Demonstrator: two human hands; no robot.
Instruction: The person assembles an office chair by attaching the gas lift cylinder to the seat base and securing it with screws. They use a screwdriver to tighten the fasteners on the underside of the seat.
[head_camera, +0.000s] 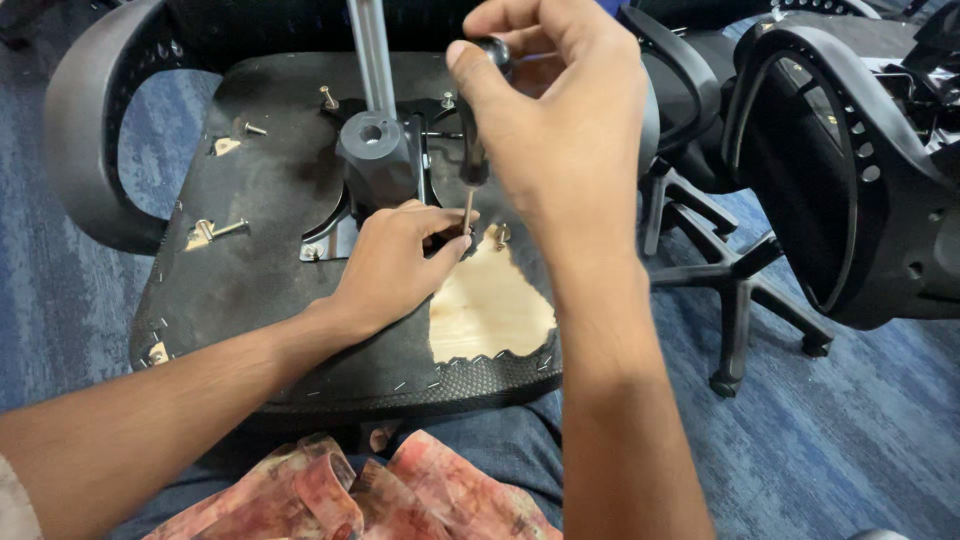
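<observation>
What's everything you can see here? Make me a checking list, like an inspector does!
Surface: blue carpet floor; the upturned chair seat rests against the person's lap.
Job's things: screwdriver stands upright, tip at a screw by the grey metal mechanism; torn lining shows bare wood.
Clutter: loose screws stick up from the seat underside; patterned cloth lies on the lap.
Grippers: right hand grips the screwdriver handle from above; left hand pinches near its tip.
Cables: nothing seen.
Surroundings: another black chair and a star-shaped wheeled base on the right.
</observation>
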